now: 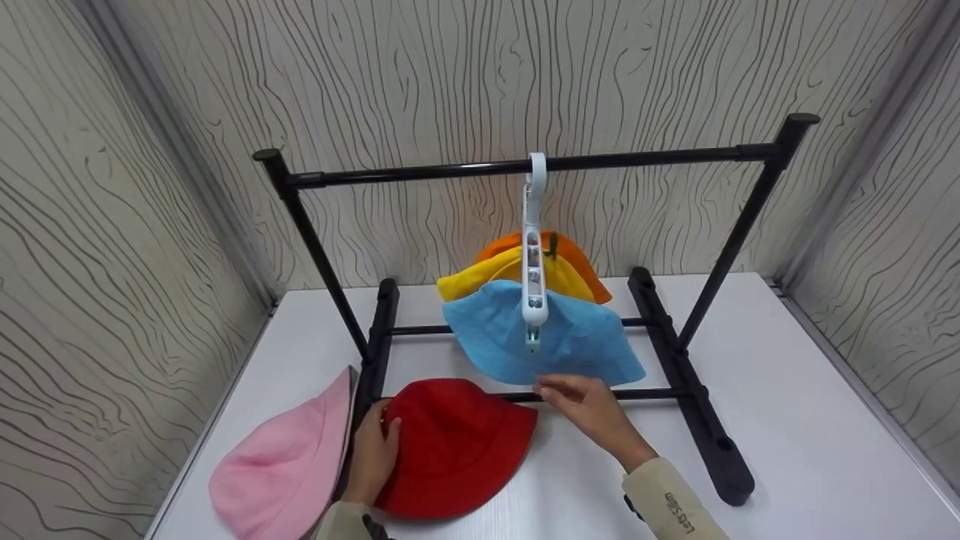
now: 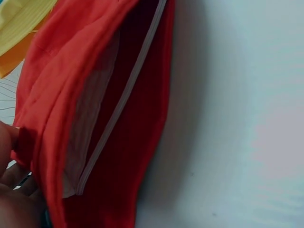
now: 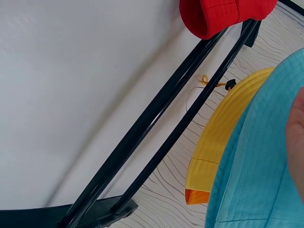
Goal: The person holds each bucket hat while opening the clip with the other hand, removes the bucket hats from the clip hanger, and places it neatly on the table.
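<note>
A red bucket hat (image 1: 454, 450) is held at its left side by my left hand (image 1: 373, 454). In the left wrist view, the thumb and fingers pinch the red fabric (image 2: 45, 95), and the brim's underside with a pale elastic band shows. My right hand (image 1: 589, 409) is just below the lower edge of a light blue hat (image 1: 577, 337), its fingers slightly bent and holding nothing. The blue hat hangs from a white hanger (image 1: 534, 277), seen end-on. Yellow (image 1: 487, 274) and orange (image 1: 581, 259) hats hang behind it. Whether my right fingertips touch the blue brim I cannot tell.
The hanger hooks over the top bar (image 1: 645, 159) of a black rack. The rack's right foot (image 1: 694, 405) and lower crossbars rest on the white table (image 1: 810, 420). A pink hat (image 1: 281, 465) lies at the left. Patterned walls (image 1: 420, 75) enclose the back and sides.
</note>
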A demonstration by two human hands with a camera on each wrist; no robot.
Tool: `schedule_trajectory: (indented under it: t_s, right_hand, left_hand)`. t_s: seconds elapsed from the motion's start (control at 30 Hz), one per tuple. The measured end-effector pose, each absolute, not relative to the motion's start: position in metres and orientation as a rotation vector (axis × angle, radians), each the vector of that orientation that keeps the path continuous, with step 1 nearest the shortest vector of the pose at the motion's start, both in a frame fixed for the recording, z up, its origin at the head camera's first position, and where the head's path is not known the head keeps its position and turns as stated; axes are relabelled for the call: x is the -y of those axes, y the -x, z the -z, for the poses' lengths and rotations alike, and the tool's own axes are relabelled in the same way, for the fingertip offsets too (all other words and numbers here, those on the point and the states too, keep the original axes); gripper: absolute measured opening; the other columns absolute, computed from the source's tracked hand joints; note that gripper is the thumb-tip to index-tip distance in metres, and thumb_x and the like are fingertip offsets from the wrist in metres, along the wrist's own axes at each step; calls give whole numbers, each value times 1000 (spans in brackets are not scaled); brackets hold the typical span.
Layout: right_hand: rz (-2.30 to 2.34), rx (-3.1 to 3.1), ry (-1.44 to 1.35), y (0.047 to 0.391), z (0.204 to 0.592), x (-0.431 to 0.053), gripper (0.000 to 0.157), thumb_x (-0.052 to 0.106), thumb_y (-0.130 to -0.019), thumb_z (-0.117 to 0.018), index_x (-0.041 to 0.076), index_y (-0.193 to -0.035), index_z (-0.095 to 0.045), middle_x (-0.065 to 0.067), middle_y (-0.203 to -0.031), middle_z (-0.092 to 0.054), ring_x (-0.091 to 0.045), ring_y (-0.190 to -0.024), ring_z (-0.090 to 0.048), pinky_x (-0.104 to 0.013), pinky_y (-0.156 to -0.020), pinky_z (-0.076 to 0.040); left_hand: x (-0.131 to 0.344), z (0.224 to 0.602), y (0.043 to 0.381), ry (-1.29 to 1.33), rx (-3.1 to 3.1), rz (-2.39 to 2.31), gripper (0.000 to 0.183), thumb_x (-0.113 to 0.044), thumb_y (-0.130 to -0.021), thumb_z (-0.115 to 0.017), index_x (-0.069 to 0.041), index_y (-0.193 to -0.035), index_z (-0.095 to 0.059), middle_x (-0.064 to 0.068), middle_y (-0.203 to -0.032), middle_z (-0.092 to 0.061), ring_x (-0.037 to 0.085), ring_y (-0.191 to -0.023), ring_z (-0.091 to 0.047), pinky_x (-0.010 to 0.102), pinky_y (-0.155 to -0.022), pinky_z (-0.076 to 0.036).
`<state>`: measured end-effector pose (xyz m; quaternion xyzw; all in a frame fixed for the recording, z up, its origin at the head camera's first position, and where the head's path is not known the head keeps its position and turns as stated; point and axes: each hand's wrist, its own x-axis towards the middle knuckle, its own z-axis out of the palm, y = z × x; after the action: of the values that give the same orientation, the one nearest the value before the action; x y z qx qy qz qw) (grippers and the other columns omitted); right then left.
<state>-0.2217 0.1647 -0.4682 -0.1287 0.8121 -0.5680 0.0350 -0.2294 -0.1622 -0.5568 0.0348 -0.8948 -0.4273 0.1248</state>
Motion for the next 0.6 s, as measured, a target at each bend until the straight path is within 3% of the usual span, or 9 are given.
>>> schedule_trajectory:
  t_s: [0.6]
  right_hand:
    - [1750,-2472,377,219,475,-166,41,36,-85,-60,11,-117,-61,-5,-111,-64,-21,-103,-60,-35,-89,-46]
  left_hand:
    - [167,558,225,-97,2609,1209,33,-9,-88,-57,-1,-119,-51,13,-109,-59,22,-94,-57,37,-80,-49]
